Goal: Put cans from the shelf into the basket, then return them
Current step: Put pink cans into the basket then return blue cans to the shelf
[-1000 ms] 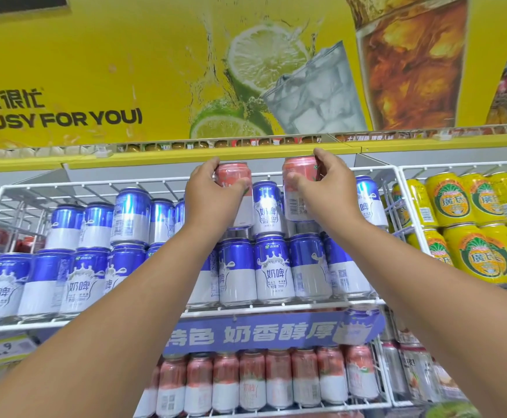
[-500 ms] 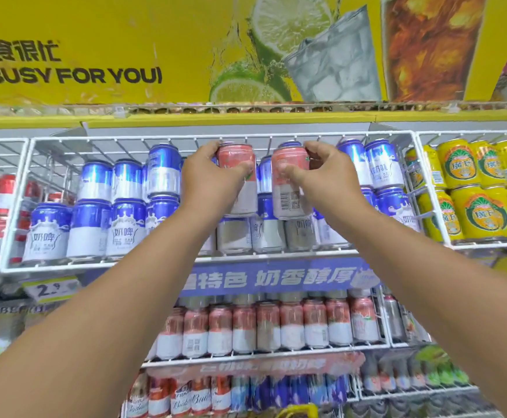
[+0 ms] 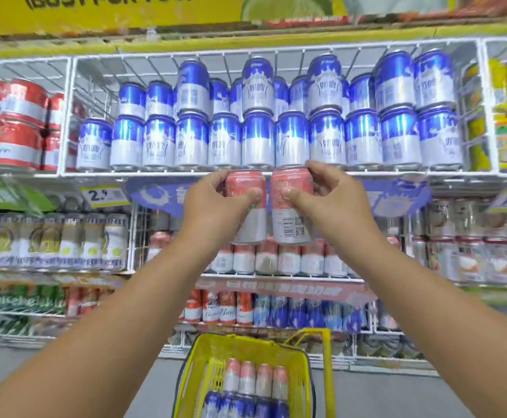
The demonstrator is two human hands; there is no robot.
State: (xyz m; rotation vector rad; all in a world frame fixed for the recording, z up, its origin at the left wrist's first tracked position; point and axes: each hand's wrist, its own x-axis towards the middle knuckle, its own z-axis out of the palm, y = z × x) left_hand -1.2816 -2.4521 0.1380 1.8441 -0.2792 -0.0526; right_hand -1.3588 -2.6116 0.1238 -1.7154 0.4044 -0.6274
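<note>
Pink cans: left hand [image 3: 216, 203] grip holds one [image 3: 246, 206], right hand [image 3: 330, 200] another [image 3: 291, 206]; arms outstretched.

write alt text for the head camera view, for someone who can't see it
Each hand, left hand and right hand, grips a pink can upright before shelves of blue cans. Below stands a yellow basket holding pink and blue cans.

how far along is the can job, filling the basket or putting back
Cannot tell which phase. Done: the yellow plastic basket holds four pink-and-white cans and some blue ones. In hand: left hand and right hand each grip a pink can. Left: the basket's cans remain unreturned.
</note>
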